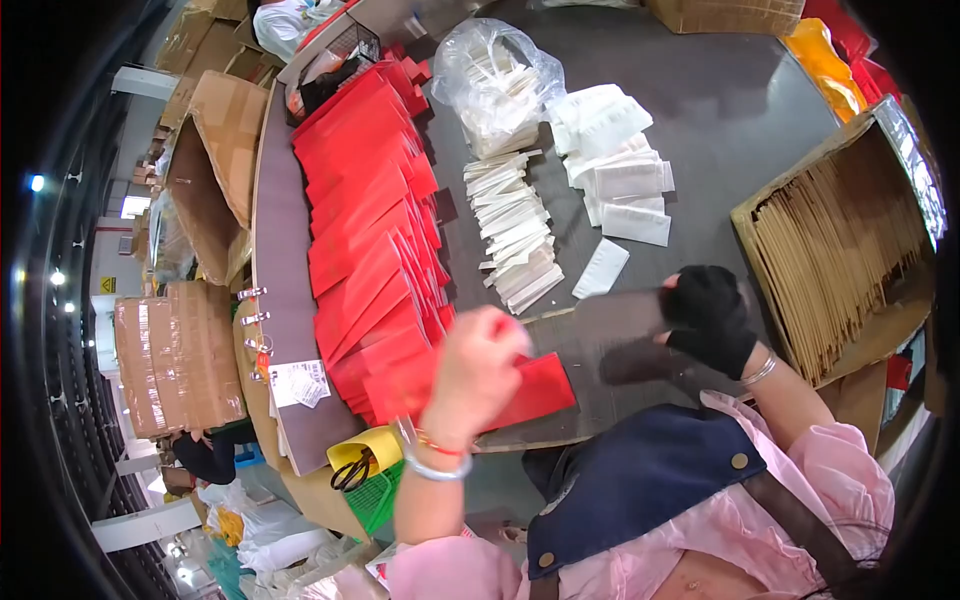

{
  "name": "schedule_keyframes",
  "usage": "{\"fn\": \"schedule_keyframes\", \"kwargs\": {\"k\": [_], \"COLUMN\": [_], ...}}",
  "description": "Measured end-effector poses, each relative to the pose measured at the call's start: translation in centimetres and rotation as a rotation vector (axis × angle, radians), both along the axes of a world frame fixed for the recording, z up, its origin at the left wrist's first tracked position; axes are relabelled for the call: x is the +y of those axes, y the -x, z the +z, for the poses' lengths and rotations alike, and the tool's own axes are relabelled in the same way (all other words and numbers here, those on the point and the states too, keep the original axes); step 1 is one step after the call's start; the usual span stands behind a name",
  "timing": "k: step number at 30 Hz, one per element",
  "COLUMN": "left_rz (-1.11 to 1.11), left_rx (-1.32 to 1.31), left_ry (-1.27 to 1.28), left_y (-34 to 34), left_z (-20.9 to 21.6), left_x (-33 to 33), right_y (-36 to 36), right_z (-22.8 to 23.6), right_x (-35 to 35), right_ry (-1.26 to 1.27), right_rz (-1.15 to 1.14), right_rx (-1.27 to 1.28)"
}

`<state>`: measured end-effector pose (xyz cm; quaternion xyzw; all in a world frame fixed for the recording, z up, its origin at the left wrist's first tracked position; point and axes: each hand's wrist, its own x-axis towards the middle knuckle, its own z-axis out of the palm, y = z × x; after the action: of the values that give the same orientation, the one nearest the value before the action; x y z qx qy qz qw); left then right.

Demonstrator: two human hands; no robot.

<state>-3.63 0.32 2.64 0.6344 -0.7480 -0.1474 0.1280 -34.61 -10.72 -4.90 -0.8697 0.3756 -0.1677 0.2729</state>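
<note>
Head view, and I'm using the big pile of red envelopes (365,205) as the landmark since it's kinda hard to miss. Well off to the left of the pile there's a taped-up cardboard box (180,360), with an open carton (215,190) beyond it, nearer the pile's far end. Just beside the pile's near left edge lies a printed white sheet (298,384), and off its near end sit dark-handled scissors (352,470) in a yellow holder (378,448). The left hand (480,365) is over the pile's near right corner, fingers curled in but blurry, so I honestly can't tell if it's pinching anything. One red envelope (545,388) pokes out from under that hand, to the right of the pile's near end. Right of the pile runs a row of white slips (515,235), with a clear plastic bag (497,85) of more slips at its far end. Further right of the pile: overlapping white labels (615,160) and a lone label (602,268). Well right of the pile, the right hand (712,318), in a black fingerless glove, has thumb and fingers apart, nothing visible between them. Farthest right from the pile is a box of brown sheets (830,260).
</note>
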Motion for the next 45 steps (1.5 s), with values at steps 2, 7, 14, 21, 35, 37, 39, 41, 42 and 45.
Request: {"fn": "schedule_keyframes", "kwargs": {"k": [2, 7, 14, 21, 35, 37, 39, 41, 42, 45], "left_rz": [0.137, 0.556, 0.782, 0.729, 0.347, 0.226, 0.193, 0.161, 0.195, 0.296], "left_rx": [-0.244, -0.152, 0.133, 0.173, -0.097, -0.196, -0.159, -0.127, 0.026, 0.160], "left_ry": [0.214, 0.070, -0.088, -0.123, 0.240, 0.167, 0.151, 0.133, 0.122, 0.122], "left_y": [-3.1, 2.6, 5.9, 6.2, 0.0, 0.0, 0.5, 1.2, 2.2, 5.2], "left_z": [0.7, -7.4, -11.8, -11.2, -14.6, -14.1, -12.9, -11.6, -11.6, -12.6], "left_x": [-0.6, 5.0, 6.7, 6.1, -1.8, -1.7, -1.7, -1.9, -2.1, -3.4], "right_y": [0.2, -0.4, -1.4, -6.6, 22.1, 25.9, 27.4, 28.5, 29.3, 28.9], "right_z": [0.6, 0.9, 0.1, -3.4, -4.8, -5.9, -6.8, -8.1, -9.1, -9.1], "right_x": [0.0, 1.1, 1.7, 4.1, -2.1, -1.5, -1.6, -1.4, -1.1, -1.6], "right_ry": [0.008, 0.104, 0.106, 0.006, 0.112, 0.144, 0.136, 0.122, 0.149, 0.188], "right_rz": [-0.006, 0.065, 0.150, 0.381, -0.778, -0.833, -0.753, -0.665, -0.729, -0.705], "right_rx": [0.039, 0.096, 0.206, 0.199, -0.067, 0.243, 0.409, 0.569, 0.450, 0.402]}}
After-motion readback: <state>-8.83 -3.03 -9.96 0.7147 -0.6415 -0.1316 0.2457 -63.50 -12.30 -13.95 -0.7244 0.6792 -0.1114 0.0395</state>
